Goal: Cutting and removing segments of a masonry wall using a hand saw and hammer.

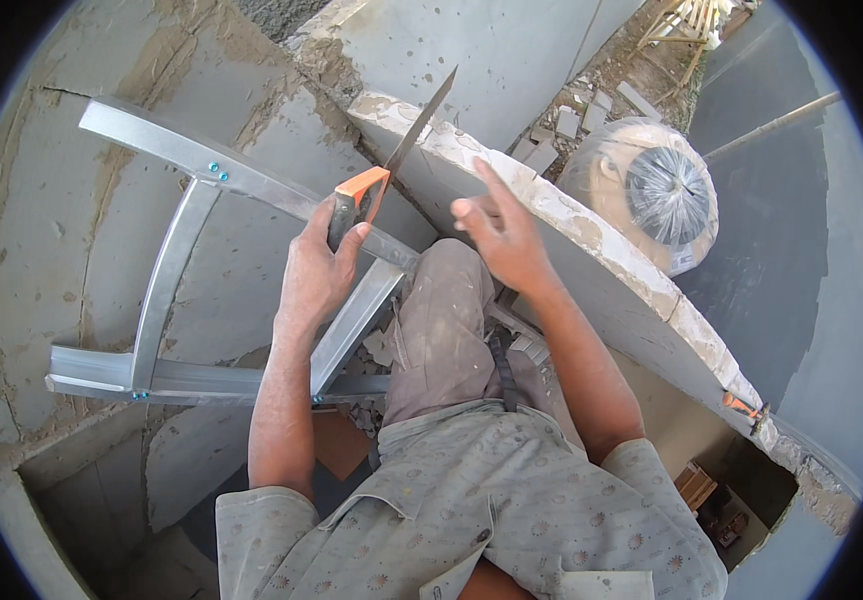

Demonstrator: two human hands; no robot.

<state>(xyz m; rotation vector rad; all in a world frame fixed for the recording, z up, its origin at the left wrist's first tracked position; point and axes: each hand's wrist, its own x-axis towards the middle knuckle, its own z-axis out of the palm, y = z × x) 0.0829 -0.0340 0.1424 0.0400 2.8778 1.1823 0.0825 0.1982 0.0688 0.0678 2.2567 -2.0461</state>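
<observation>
My left hand (316, 270) is closed round the orange and dark grey handle of a hand saw (421, 125). The saw's blade slants up and to the right, its tip above the white wall top. To the right of the saw, my right hand (506, 235) holds nothing; its index finger is stretched out and the others are partly bent. Beneath my left forearm lies a frame of shiny metal channels (166, 275), joined with small blue-green screws. It reaches left from beside my knee.
A low wall with a rough white top (606, 230) runs diagonally to my right. Beyond it stands a rounded tan object wrapped in clear plastic (591, 165), near broken rubble (566, 125). An orange-handled tool (741, 405) lies on the wall top. Grey plastered wall (41, 260) fills the left.
</observation>
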